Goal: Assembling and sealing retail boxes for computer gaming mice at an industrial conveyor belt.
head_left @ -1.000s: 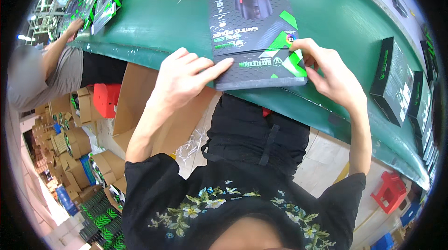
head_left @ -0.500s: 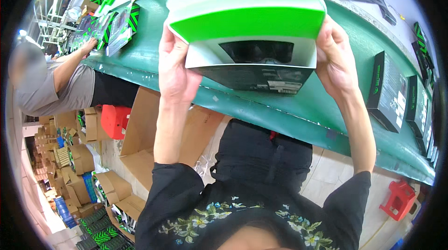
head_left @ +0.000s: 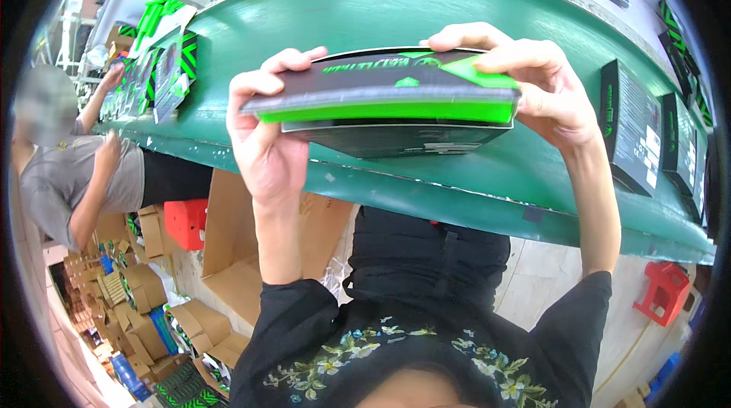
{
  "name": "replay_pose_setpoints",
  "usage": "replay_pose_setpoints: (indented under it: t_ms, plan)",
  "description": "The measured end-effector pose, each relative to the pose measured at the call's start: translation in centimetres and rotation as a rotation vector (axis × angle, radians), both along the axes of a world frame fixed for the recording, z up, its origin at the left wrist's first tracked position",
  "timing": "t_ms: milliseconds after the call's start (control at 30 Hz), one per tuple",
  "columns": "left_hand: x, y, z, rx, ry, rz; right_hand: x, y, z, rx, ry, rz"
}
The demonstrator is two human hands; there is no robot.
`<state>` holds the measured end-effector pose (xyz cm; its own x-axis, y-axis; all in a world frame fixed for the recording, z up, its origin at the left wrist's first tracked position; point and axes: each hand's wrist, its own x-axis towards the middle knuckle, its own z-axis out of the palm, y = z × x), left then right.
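Observation:
A black cardboard box [head_left: 411, 140] with a green-lined lid [head_left: 365, 92] is held over the green bench [head_left: 350, 12], tilted toward me. The lid is folded down over the box opening, and its green tuck flap shows along the near edge. My left hand [head_left: 266, 130] grips the left end, thumb below and fingers over the lid. At the other end my right hand [head_left: 544, 92] grips the right corner, with fingers bent over the lid's top. Whatever lies inside the box is hidden by the lid.
To the right on the bench lie similar black boxes [head_left: 636, 134]. A person in a grey shirt [head_left: 80, 187] works at the left beside more boxes [head_left: 177, 77]. On the floor are open cartons [head_left: 236, 229], a red stool [head_left: 662, 294] at right and a red object [head_left: 185, 224] at left.
The raised lid has come down over the opening, hiding the dark item seen inside before. Both hands have shifted their fingers onto the lid. The other person's arms have moved.

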<state>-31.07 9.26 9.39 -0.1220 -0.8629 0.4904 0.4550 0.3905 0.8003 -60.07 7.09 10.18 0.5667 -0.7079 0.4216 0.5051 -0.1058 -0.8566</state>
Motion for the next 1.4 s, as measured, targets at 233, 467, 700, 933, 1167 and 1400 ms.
replay_pose_setpoints:
  t_ms: [233, 467, 700, 933, 1167, 1400]
  plan:
    - [0.7, 1.1, -1.3, -0.297, -0.203, 0.141, -1.7, 0.9, 3.1, -0.196, 0.295, -0.079]
    - [1.2, 2.7, 0.3, -0.328, -0.274, 0.07, -2.2, 2.6, 5.6, -0.379, 0.431, -0.063]
    - [0.3, 2.4, 0.8, -0.349, -0.456, 0.208, -0.1, 6.2, 5.5, -0.379, 0.664, -0.542]
    - [-3.4, 2.0, -1.4, -0.447, -0.323, 0.573, 0.8, 6.1, 2.9, -0.745, 0.671, -0.811]
    - [-5.5, 4.2, -0.8, -0.184, -0.205, 0.552, 1.9, 7.0, 2.3, -0.539, 0.541, -0.747]
    - [-3.3, 3.9, -1.7, 0.005, -0.018, 0.058, -0.1, 6.3, 0.5, -0.433, 0.396, -0.533]
